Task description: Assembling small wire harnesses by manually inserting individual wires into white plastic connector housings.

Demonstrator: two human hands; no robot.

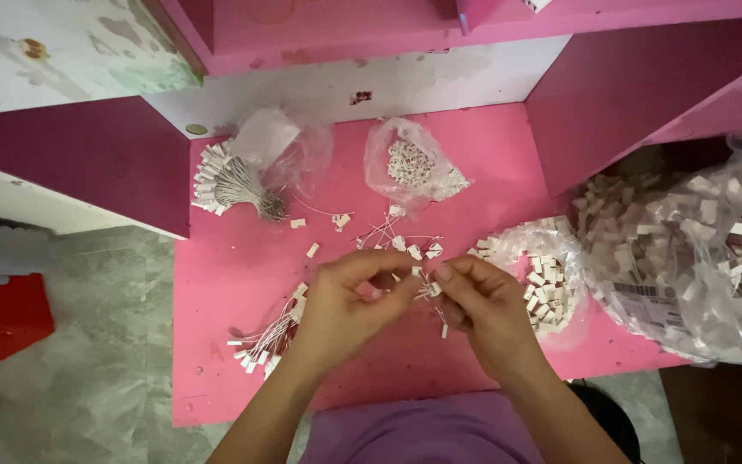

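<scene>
Here the fingers (405, 279) of both hands meet over the middle of the pink bench (242, 258). The left hand (345, 305) and right hand (483, 305) are each pinched shut on the same small white tag on a thin string (427, 288); just how the string runs between them is too fine to make out.

At 7 o'clock from the hands lies a loose bunch of strung tags (266, 339). At 12 o'clock more loose tags and strings (401, 241) are scattered. At 3 o'clock, just beside the right hand, an open clear bag of small white tags (543, 275) sits. Farther at 3 o'clock a much larger clear bag (697, 249) of the same pieces bears a white printed label and is cut off by the frame edge. At 12 o'clock, farther back, a small knotted clear bag (410, 163) holds spotted pieces too small to identify. At 10 o'clock a fanned bundle of strung tags (229, 180) lies against a crumpled clear bag (289, 146).
</scene>
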